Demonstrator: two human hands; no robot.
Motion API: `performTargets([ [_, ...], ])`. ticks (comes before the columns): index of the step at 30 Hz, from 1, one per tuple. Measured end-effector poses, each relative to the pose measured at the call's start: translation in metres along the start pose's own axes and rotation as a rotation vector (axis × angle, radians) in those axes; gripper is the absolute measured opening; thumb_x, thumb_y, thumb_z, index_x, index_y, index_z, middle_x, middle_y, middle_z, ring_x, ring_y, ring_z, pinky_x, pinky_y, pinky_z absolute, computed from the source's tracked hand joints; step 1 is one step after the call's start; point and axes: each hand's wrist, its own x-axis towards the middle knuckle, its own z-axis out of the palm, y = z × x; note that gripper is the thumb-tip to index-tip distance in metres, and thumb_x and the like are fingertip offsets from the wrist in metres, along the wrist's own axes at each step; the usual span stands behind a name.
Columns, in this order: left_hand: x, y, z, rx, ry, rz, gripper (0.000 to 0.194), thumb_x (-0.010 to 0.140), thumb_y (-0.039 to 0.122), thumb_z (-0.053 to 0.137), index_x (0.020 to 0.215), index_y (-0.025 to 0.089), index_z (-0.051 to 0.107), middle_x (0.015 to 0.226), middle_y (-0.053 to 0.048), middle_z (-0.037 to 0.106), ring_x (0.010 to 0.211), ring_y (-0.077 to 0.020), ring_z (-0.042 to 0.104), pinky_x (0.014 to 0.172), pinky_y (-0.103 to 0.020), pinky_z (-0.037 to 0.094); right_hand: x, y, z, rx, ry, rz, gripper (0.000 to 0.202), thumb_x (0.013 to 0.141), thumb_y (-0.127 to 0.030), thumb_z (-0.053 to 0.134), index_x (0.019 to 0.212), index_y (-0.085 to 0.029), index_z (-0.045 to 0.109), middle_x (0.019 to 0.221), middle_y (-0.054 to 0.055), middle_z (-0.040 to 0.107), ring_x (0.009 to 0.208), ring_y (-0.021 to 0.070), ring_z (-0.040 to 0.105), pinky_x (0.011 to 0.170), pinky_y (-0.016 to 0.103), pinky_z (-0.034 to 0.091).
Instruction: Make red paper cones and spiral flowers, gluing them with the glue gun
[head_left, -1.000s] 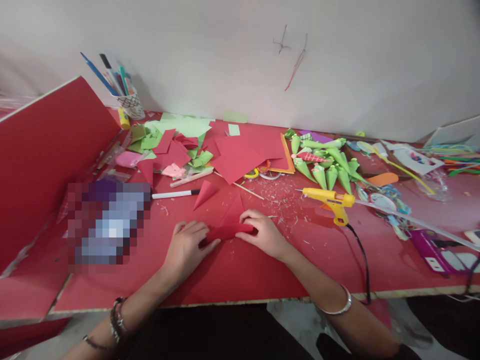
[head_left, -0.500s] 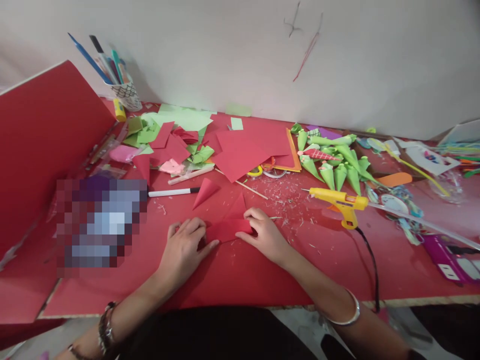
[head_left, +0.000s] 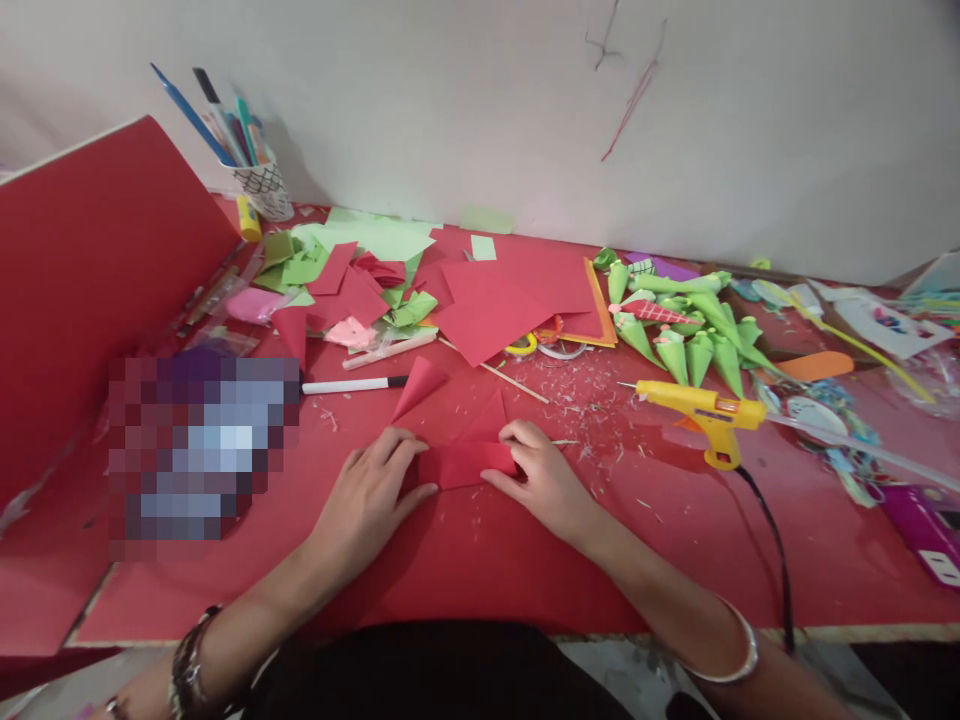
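Observation:
A piece of red paper (head_left: 463,467) lies bent between my two hands, low over the red table. My left hand (head_left: 375,487) pinches its left end, thumb in front and fingers behind. At the right end, the thumb and fingers of my right hand (head_left: 546,482) close on the paper. Just behind it a pointed red paper piece (head_left: 489,415) shows; I cannot tell whether the two are joined. Beyond my left hand rests a rolled red paper cone (head_left: 420,388), touching the dark tip of a white marker (head_left: 352,385).
A yellow glue gun (head_left: 701,412) lies to the right, its black cord running over the front edge. Several green paper cones (head_left: 697,340) are heaped behind it. Red paper sheets (head_left: 495,305) and green scraps cover the back. A pen cup (head_left: 262,190) stands back left.
The left end of the red paper has come up squarer between my hands, and my right hand's grip has shifted slightly. The whole view has moved a little.

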Motion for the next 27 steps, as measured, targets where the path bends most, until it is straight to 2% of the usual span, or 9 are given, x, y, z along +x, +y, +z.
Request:
performTargets([
  [6, 0.006, -0.005, -0.010, 0.012, -0.095, 0.082, 0.043, 0.081, 0.027, 0.051, 0.121, 0.024, 0.035, 0.112, -0.007, 0.048, 0.094, -0.0214, 0.054, 0.079, -0.036, 0.044, -0.001, -0.002, -0.001, -0.001, -0.028, 0.026, 0.014, 0.078, -0.027, 0.055, 0.087, -0.016, 0.052, 0.089, 0.007, 0.053, 0.085, 0.0195, 0.052, 0.077, 0.033, 0.045],
  [12, 0.015, -0.005, -0.019, 0.083, -0.184, 0.174, 0.044, 0.081, 0.026, 0.051, 0.123, 0.025, 0.039, 0.109, -0.007, 0.048, 0.083, -0.0195, 0.057, 0.073, -0.035, 0.048, -0.005, -0.003, 0.000, -0.033, 0.040, 0.019, 0.039, 0.079, -0.025, 0.053, 0.115, -0.019, 0.038, 0.105, 0.009, 0.051, 0.100, 0.0221, 0.049, 0.085, 0.039, 0.043],
  [16, 0.017, -0.011, -0.018, 0.066, -0.151, 0.380, 0.036, 0.084, 0.020, 0.045, 0.118, 0.033, 0.047, 0.111, -0.005, 0.048, 0.093, -0.0183, 0.054, 0.080, -0.033, 0.045, -0.005, -0.008, -0.001, -0.178, 0.053, -0.034, 0.037, 0.080, -0.026, 0.052, 0.114, -0.018, 0.042, 0.104, 0.010, 0.050, 0.099, 0.0241, 0.047, 0.084, 0.040, 0.043],
  [19, 0.018, -0.016, -0.017, 0.097, -0.185, 0.511, 0.038, 0.086, 0.014, 0.040, 0.114, 0.036, 0.051, 0.113, -0.004, 0.050, 0.099, -0.0191, 0.052, 0.084, -0.034, 0.043, -0.005, -0.012, -0.001, -0.330, 0.071, -0.098, 0.031, 0.080, -0.024, 0.050, 0.110, -0.016, 0.049, 0.103, 0.012, 0.051, 0.096, 0.0249, 0.048, 0.083, 0.040, 0.042],
  [23, 0.019, -0.020, -0.017, 0.165, -0.226, 0.555, 0.036, 0.085, 0.016, 0.044, 0.113, 0.036, 0.053, 0.112, -0.004, 0.054, 0.096, -0.0190, 0.054, 0.084, -0.035, 0.042, -0.010, -0.017, 0.000, -0.477, 0.106, -0.253, 0.028, 0.083, -0.012, 0.043, 0.108, -0.019, 0.053, 0.106, 0.011, 0.053, 0.099, 0.0231, 0.047, 0.092, 0.043, 0.033],
  [27, 0.017, -0.020, -0.017, 0.200, -0.198, 0.565, 0.038, 0.085, 0.017, 0.045, 0.117, 0.037, 0.049, 0.114, -0.003, 0.054, 0.094, -0.0173, 0.054, 0.083, -0.032, 0.042, -0.017, -0.020, -0.001, -0.522, 0.106, -0.349, 0.028, 0.086, -0.012, 0.039, 0.106, -0.024, 0.054, 0.116, 0.008, 0.052, 0.110, 0.0221, 0.041, 0.098, 0.048, 0.019],
])
